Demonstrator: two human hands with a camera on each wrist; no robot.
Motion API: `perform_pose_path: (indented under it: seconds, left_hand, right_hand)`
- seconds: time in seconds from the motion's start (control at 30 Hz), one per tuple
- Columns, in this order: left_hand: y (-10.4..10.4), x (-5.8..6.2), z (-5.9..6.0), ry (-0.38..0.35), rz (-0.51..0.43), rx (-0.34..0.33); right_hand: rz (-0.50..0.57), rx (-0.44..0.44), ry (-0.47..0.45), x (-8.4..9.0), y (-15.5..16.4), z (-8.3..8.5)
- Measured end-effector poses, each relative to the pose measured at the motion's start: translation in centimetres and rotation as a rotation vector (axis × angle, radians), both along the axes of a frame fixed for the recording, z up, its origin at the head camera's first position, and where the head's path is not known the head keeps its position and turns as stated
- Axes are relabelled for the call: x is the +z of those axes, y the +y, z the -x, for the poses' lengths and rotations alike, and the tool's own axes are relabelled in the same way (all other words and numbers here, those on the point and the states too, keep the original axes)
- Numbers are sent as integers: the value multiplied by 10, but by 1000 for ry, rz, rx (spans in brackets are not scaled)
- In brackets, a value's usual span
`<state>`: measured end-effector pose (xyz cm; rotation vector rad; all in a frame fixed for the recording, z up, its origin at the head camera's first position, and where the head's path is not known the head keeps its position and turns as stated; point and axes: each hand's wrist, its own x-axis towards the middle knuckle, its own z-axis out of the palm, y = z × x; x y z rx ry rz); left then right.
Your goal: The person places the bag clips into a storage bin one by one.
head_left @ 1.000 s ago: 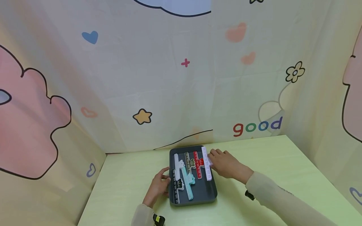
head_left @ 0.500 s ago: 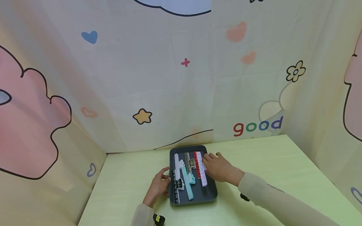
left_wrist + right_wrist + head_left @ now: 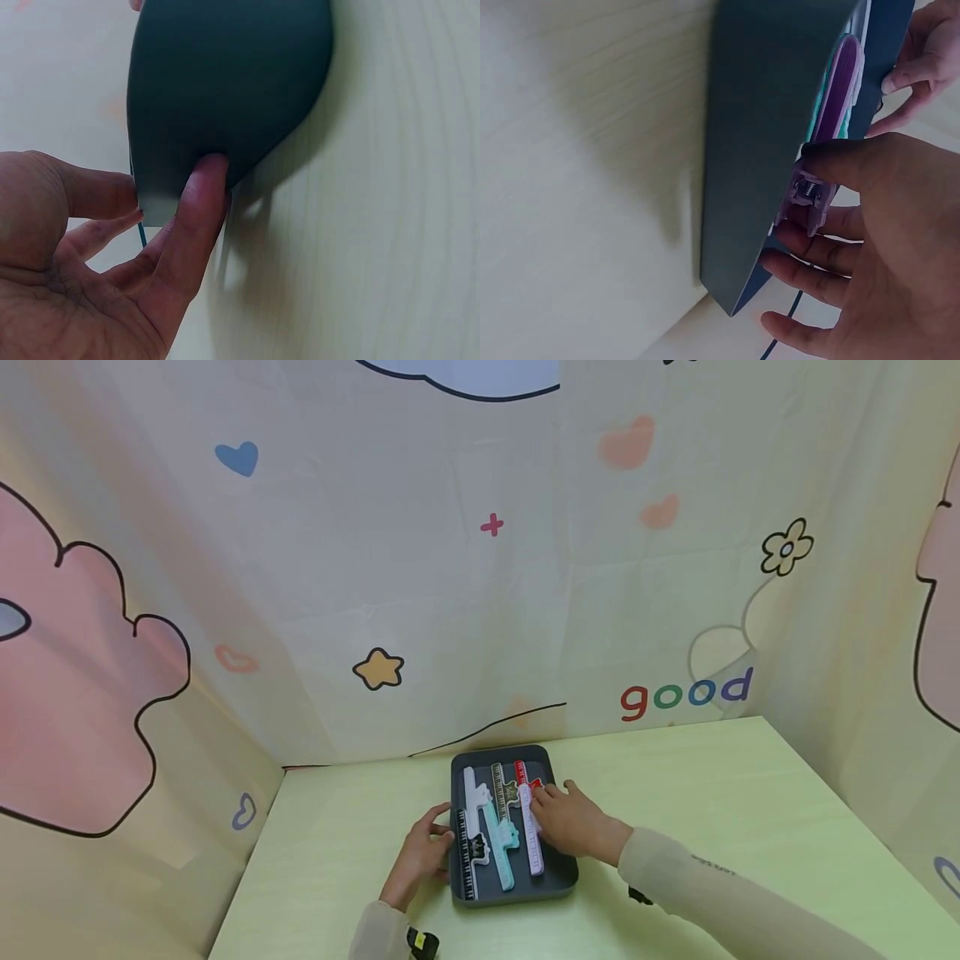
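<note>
Fingers of our right hand [image 3: 567, 820] pinch the pale lilac ruler clip [image 3: 532, 843], which lies lengthwise in the dark tray [image 3: 551, 885] beside the red clip [image 3: 520, 770]. We judge that our left hand [image 3: 422, 853], fingers curled on the tray's rim, steadies it on the surface [image 3: 712, 793].

A pale green wood-grain counter [image 3: 712, 793] meets cream cartoon-printed fabric walls [image 3: 480, 610] along its far edge and both sides; the light seems soft and even.
</note>
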<state>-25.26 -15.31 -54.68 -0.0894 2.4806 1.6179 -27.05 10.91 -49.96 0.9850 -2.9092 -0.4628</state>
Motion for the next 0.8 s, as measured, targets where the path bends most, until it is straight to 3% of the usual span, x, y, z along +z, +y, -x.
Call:
perform_pose_path:
  seconds: [0.37,0.8]
  left_hand:
    - [0,-1,-1,10,12,-3]
    - [0,-2,0,9,-2,-5]
  right_hand:
    - [-6,45,4,-15,-4,-3]
    - [9,32,-21,-17,-7,-7]
